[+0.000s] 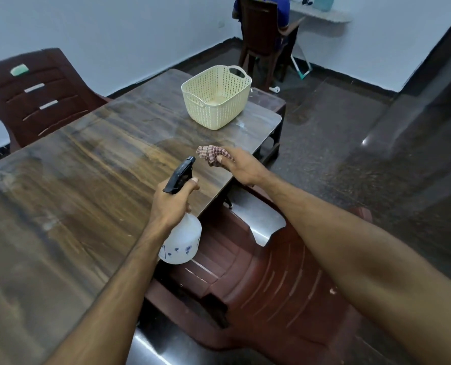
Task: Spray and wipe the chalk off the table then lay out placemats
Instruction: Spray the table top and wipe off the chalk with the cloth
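Fingers first: our left hand (172, 204) curls round the neck of the spray bottle (181, 238), thumb up beside the black trigger head, whose nozzle points out over the table (87, 164). We hold it tipped forward at the near edge, which suits misting the wood ahead. Our right hand (241, 167) pinches a bunched checked cloth (210, 154) between thumb and fingers, raised just above the tabletop, ready, we judge, to follow the spray with a wipe.

Pale streaks and smears lie along the tabletop towards its left end and middle; they may be chalk, though glare and blur keep us from being sure. A cream basket (217, 97) stands at the far end, likely parked out of the wiping path, and we see no placemats in it or anywhere on the wood.

A brown chair (272, 272) sits below our arms at the table's side, another chair (34, 93) stands across it, and a person sits at a far desk. The bottle bears small blue flower prints and a faint mark at its edge; we can read no brand or wording.
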A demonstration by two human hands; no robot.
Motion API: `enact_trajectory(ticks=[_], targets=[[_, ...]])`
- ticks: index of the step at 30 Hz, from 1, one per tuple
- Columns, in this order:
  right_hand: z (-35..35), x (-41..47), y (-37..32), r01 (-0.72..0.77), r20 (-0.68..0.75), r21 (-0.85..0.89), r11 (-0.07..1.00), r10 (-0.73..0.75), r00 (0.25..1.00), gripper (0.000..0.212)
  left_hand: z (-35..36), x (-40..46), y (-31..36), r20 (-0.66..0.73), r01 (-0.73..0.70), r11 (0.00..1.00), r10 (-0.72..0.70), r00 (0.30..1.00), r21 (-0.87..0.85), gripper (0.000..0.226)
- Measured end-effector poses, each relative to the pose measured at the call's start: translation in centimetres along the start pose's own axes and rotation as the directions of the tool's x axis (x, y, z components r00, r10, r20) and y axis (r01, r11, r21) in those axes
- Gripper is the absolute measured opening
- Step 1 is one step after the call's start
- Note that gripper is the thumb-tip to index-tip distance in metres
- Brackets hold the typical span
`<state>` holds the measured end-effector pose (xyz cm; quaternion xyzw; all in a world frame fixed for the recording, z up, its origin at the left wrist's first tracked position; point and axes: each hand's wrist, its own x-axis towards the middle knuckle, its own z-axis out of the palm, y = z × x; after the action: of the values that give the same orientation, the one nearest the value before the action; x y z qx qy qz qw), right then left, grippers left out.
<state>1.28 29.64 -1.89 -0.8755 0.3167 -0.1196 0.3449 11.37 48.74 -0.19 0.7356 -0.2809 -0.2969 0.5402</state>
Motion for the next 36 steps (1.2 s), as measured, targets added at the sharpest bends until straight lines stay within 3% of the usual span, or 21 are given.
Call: enact_trajectory(ticks=[6, 11, 15, 22, 32, 36], targets=[[-5.8, -1.3, 5.1, 0.08, 0.068, 0.04, 0.996, -0.082, 0.994, 0.03, 7.8, -1.2, 2.4, -0.137, -0.033, 0.999, 0.034, 0.99, 0.012, 0.023], [-11.5, -3.1, 10.1, 0.124, 0.1, 0.065, 0.99, -0.13, 0.986, 0.014, 15.2, -2.3, 5.4, -0.222, -0.049, 0.997, 0.034, 0.974, -0.062, 0.024], [-14.8, -4.3, 13.5, 0.127, 0.088, 0.05, 0.991, -0.131, 0.988, 0.029, 19.5, -2.9, 7.3, -0.25, -0.036, 0.994, 0.008, 0.968, -0.108, 0.026], [-19.1, -3.9, 19.2, 0.114, 0.059, 0.055, 0.992, -0.117, 0.991, 0.028, 24.5, -0.6, 8.2, -0.295, -0.021, 0.995, -0.008, 0.956, -0.093, 0.025], [-22.0, 6.5, 25.6, 0.133, 0.182, 0.059, 0.989, -0.141, 0.973, 0.03, 30.5, 9.3, 8.0, -0.451, 0.029, 0.981, -0.115, 0.885, -0.192, 0.018], [-23.3, 11.5, 26.1, 0.175, 0.24, 0.083, 0.981, -0.19, 0.952, 0.026, 31.8, 13.1, 9.5, -0.496, 0.065, 0.97, -0.177, 0.85, -0.235, 0.034]])
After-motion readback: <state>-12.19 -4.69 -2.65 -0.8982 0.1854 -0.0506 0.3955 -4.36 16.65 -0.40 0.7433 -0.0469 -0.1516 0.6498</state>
